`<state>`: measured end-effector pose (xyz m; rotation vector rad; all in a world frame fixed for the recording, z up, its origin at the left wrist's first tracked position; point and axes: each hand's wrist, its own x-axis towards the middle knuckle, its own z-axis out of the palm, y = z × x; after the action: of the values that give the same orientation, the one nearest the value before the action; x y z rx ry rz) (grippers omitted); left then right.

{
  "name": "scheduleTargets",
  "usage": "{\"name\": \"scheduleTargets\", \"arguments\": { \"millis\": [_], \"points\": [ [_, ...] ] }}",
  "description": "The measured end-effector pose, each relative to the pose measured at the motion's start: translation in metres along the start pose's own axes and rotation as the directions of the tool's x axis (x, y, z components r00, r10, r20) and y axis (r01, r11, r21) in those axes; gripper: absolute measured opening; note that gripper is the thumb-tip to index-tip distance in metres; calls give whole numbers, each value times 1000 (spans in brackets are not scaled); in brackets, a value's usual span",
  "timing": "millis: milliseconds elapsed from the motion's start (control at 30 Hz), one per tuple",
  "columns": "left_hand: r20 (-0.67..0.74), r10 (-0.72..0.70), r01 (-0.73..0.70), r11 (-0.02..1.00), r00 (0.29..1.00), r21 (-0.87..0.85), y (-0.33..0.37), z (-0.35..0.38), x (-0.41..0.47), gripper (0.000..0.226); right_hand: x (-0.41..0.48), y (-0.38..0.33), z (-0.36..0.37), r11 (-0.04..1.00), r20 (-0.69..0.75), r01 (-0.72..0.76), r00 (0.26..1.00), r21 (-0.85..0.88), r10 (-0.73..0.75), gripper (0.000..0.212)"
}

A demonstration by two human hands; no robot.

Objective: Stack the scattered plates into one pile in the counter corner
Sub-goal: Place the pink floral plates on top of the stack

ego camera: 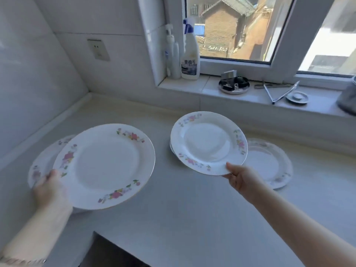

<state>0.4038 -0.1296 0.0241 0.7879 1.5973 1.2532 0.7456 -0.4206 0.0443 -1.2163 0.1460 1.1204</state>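
1. The left hand (pixel 50 186) grips the near-left rim of a large floral plate (pixel 105 166), thumb on top, held above another plate (pixel 43 162) near the counter's (pixel 183 209) left edge.
2. The right hand (pixel 241 177) pinches the near rim of a smaller plate (pixel 208 142); another plate's edge shows just under it.
3. A further plate (pixel 269 162) lies flat on the counter to the right.
4. A spray bottle (pixel 190 53) stands on the windowsill (pixel 192 87).

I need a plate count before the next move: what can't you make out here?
Head view only:
- Plate beneath the left hand's large plate: mostly covered; more underneath unknowable.
- Plate under the right hand's plate: only an edge shows.
- Far-right plate: blurred.
- Spray bottle label: too small.
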Motion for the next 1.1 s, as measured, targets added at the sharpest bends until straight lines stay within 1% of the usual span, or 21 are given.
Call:
{"name": "scheduleTargets", "arguments": {
  "millis": [67,100,133,167,233,300,367,433,500,567,633,700,800,900,1000,1100],
  "points": [
    [1,30,-30,997,1000,73,41,-12,-9,24,10,15,48,1000,22,-8,1000,2,8,13],
    [0,23,-23,993,1000,115,50,-15,1,21,13,23,72,1000,31,-19,999,13,19,13],
    [-10,68,-66,986,998,154,60,-20,12,20,17,32,95,999,39,-32,999,31,30,12],
    [-7,84,-82,983,996,166,68,-24,25,23,20,40,117,998,47,-39,998,50,37,12],
    [-12,49,-46,984,999,174,73,-28,64,35,26,54,156,997,45,-45,998,70,42,10],
    [-27,48,-40,966,998,254,82,-31,90,37,30,63,188,997,40,-52,998,53,50,9],
    [-21,36,-29,960,999,278,85,-34,110,36,33,73,212,998,36,-57,998,29,56,8],
    [-35,23,-13,962,999,274,83,-35,127,35,36,81,230,999,24,-50,998,-4,51,8],
    [-33,-9,18,959,999,284,77,-38,140,34,39,85,242,999,10,-36,999,-34,37,8],
    [-15,-14,18,950,1000,312,74,-39,147,34,43,85,251,998,-2,-24,1000,-64,24,9],
    [26,4,-12,942,1000,336,68,-38,157,32,48,84,258,997,-18,-21,1000,-77,20,9],
    [72,52,-77,904,996,419,63,-36,163,31,54,84,266,997,-22,-23,1000,-80,21,9],
    [188,136,-223,772,973,595,61,-41,165,31,58,82,277,995,0,-24,1000,-97,24,10],
    [309,204,-368,600,929,710,66,-44,168,32,62,82,282,991,26,-12,1000,-132,15,11],
    [388,223,-447,397,894,801,68,-47,174,34,66,84,280,988,24,-13,1000,-155,17,11],
    [449,199,-485,205,871,850,71,-50,180,38,68,88,281,987,29,-16,999,-159,21,13]
  ]
}}
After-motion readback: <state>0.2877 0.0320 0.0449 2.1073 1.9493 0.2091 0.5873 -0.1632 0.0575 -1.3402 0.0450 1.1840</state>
